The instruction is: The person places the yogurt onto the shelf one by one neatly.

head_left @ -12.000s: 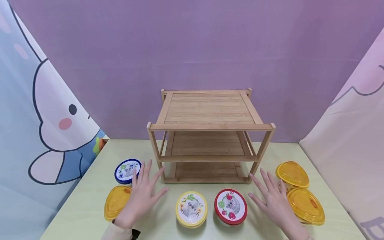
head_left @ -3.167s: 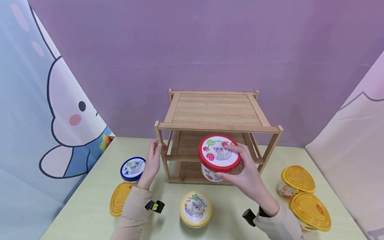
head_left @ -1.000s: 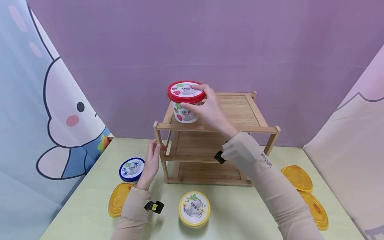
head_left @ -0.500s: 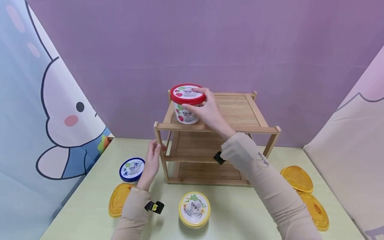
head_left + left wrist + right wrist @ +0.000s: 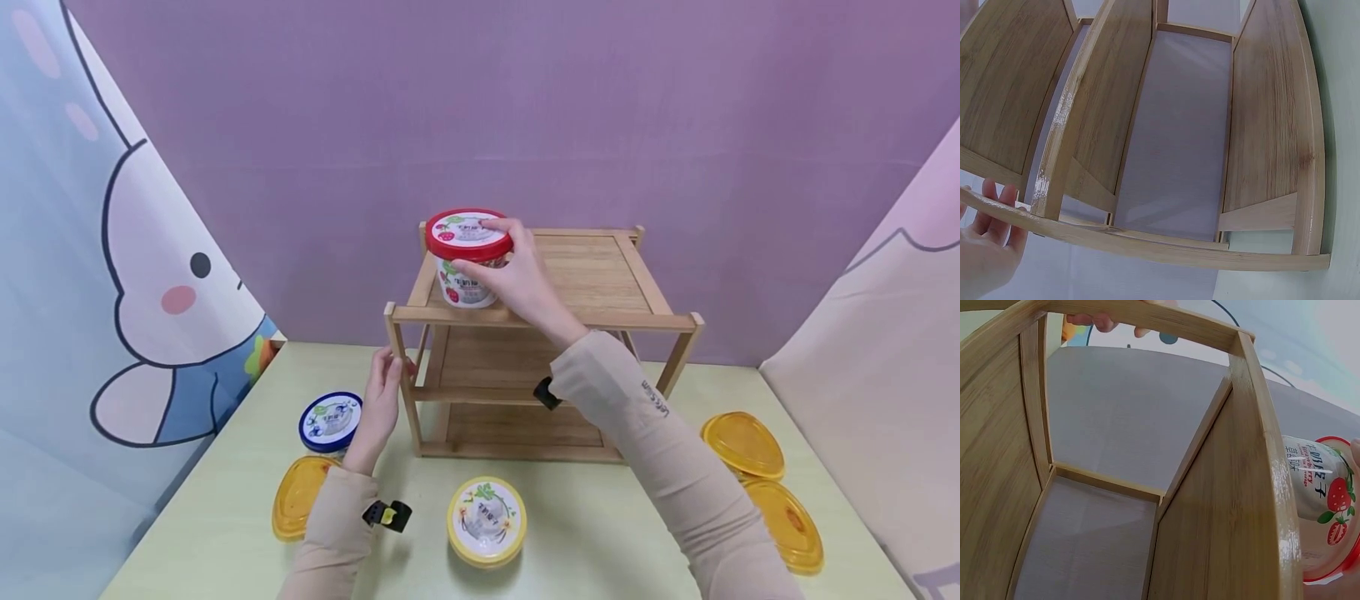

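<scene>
A tub with a red lid and strawberry pictures (image 5: 468, 271) stands upright at the left front of the top shelf of the wooden rack (image 5: 585, 267). My right hand (image 5: 522, 279) holds it, fingers over the lid and thumb at the near side below the rim. Only part of the tub (image 5: 1322, 500) shows at the right of the right wrist view, beyond a shelf edge. My left hand (image 5: 383, 398) grips the rack's left front post, and its fingers (image 5: 1007, 195) pass behind the wood in the left wrist view.
A yellow-lidded tub (image 5: 487, 522) stands on the table in front of the rack. To the left are a blue-lidded tub (image 5: 330, 422) and an orange-lidded container (image 5: 300, 497), partly behind the left forearm. Two more orange-lidded containers (image 5: 742, 444) sit at right, partly behind the right sleeve.
Over the longer span, the red-lidded tub was taken from the table and lifted to the top shelf. In the last second it shifted slightly right; the left hand stays on the post.
</scene>
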`<state>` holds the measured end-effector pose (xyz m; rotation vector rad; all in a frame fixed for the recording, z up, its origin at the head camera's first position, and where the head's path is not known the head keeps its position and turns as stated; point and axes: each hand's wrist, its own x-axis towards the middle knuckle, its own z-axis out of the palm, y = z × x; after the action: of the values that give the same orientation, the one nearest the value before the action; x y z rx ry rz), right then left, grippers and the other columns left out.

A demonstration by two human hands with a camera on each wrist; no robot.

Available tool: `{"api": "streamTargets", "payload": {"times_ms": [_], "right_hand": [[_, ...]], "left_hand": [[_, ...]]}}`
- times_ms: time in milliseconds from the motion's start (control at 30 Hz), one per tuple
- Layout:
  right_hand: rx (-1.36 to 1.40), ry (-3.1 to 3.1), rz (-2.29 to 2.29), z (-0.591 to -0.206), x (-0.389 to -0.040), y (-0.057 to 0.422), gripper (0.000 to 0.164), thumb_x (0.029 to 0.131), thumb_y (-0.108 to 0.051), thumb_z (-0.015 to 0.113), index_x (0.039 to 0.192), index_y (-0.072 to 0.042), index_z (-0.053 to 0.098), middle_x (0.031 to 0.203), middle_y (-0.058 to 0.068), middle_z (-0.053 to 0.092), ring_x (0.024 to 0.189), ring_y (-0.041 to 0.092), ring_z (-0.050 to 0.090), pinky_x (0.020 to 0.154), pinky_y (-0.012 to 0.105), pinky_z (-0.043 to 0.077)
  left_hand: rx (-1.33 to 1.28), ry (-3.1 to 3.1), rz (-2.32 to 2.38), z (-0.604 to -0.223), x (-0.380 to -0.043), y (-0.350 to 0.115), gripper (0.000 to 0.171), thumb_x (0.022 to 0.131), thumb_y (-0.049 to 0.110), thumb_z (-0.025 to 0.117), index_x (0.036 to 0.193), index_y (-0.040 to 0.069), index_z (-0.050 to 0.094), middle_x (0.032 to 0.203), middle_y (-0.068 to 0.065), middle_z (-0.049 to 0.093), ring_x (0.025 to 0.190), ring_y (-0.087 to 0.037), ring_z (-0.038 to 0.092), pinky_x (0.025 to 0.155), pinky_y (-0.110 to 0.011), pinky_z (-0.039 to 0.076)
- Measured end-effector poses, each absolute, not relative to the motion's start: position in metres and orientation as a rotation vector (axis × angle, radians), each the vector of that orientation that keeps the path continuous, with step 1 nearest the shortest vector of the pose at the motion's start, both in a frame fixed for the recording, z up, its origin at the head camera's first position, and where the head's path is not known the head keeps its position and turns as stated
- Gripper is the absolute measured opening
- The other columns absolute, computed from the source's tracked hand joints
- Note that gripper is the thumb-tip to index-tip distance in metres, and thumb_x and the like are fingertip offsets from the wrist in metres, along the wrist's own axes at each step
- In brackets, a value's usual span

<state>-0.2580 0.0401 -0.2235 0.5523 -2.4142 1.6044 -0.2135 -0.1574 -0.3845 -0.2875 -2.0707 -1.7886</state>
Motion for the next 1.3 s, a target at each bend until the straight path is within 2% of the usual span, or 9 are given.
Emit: {"api": "streamTargets", "payload": {"times_ms": [200, 400, 567, 800, 1100, 1300], "right_hand": [[0.595, -2.433, 1.584, -0.221, -0.256, 0.041, 0.070, 0.074, -0.034, 0.070, 0.131, -0.020, 0.030, 0.128, 0.002, 0.034, 0.116, 0.015, 0.035, 0.087, 0.033, 0.041], [0.681, -2.441, 1.524, -0.221, -0.250, 0.048, 0.084, 0.075, -0.029, 0.070, 0.139, -0.016, 0.017, 0.137, 0.003, 0.029, 0.122, 0.018, 0.031, 0.095, 0.043, 0.033], [0.657, -2.425, 1.452, -0.222, -0.241, 0.053, 0.087, 0.074, -0.033, 0.070, 0.140, -0.017, 0.015, 0.139, 0.003, 0.025, 0.124, 0.020, 0.028, 0.095, 0.047, 0.031], [0.654, -2.392, 1.378, -0.226, -0.227, 0.063, 0.082, 0.076, -0.034, 0.069, 0.138, -0.014, 0.019, 0.140, 0.006, 0.023, 0.125, 0.026, 0.027, 0.092, 0.048, 0.035], [0.688, -2.268, 1.314, -0.242, -0.204, 0.070, 0.063, 0.080, -0.024, 0.065, 0.131, -0.008, 0.032, 0.132, 0.009, 0.033, 0.118, 0.028, 0.036, 0.089, 0.046, 0.038], [0.770, -2.157, 1.195, -0.258, -0.189, 0.074, 0.052, 0.079, -0.013, 0.066, 0.123, 0.001, 0.041, 0.122, 0.013, 0.043, 0.114, 0.023, 0.040, 0.094, 0.039, 0.033]], "left_hand": [[-0.285, -2.057, -1.803, -0.385, -0.215, -0.158, 0.024, 0.097, 0.008, 0.030, 0.116, -0.006, 0.035, 0.089, -0.012, 0.051, 0.088, -0.023, 0.050, 0.081, -0.031, 0.038], [-0.276, -2.057, -1.827, -0.385, -0.214, -0.158, 0.024, 0.097, 0.007, 0.030, 0.116, -0.006, 0.035, 0.090, -0.012, 0.050, 0.088, -0.021, 0.049, 0.082, -0.031, 0.038], [-0.291, -2.060, -1.819, -0.385, -0.213, -0.157, 0.026, 0.097, 0.011, 0.030, 0.116, -0.006, 0.034, 0.090, -0.012, 0.050, 0.089, -0.020, 0.049, 0.083, -0.031, 0.038], [-0.292, -2.047, -1.835, -0.383, -0.211, -0.157, 0.025, 0.097, 0.008, 0.030, 0.116, -0.007, 0.035, 0.090, -0.012, 0.050, 0.086, -0.016, 0.049, 0.082, -0.030, 0.038], [-0.266, -2.086, -1.784, -0.362, -0.196, -0.149, 0.023, 0.096, 0.003, 0.027, 0.112, -0.011, 0.034, 0.089, -0.022, 0.049, 0.089, -0.031, 0.048, 0.083, -0.038, 0.038], [-0.267, -2.079, -1.789, -0.360, -0.194, -0.148, 0.023, 0.096, 0.003, 0.028, 0.113, -0.011, 0.035, 0.087, -0.019, 0.049, 0.088, -0.031, 0.048, 0.082, -0.041, 0.038]]}}
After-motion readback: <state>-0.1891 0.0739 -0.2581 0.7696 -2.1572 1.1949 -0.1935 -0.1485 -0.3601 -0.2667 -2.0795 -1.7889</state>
